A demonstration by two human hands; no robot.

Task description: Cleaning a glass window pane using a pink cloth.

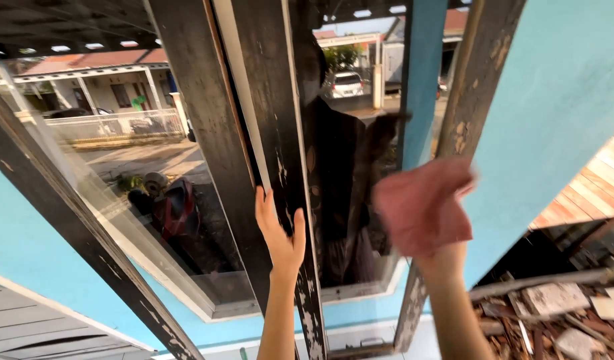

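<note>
Daylight falls on the turquoise wall (560, 100) in front of me, its dark window frames (267, 120) worn and peeling. The glass panes (140, 153) mirror a parked motorbike (177, 213), a house and a street; debris (560, 320) lies lower right.

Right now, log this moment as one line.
left hand: flat on dark window frame | right hand: holds pink cloth against pane | cloth blurred | wall: blue
</note>
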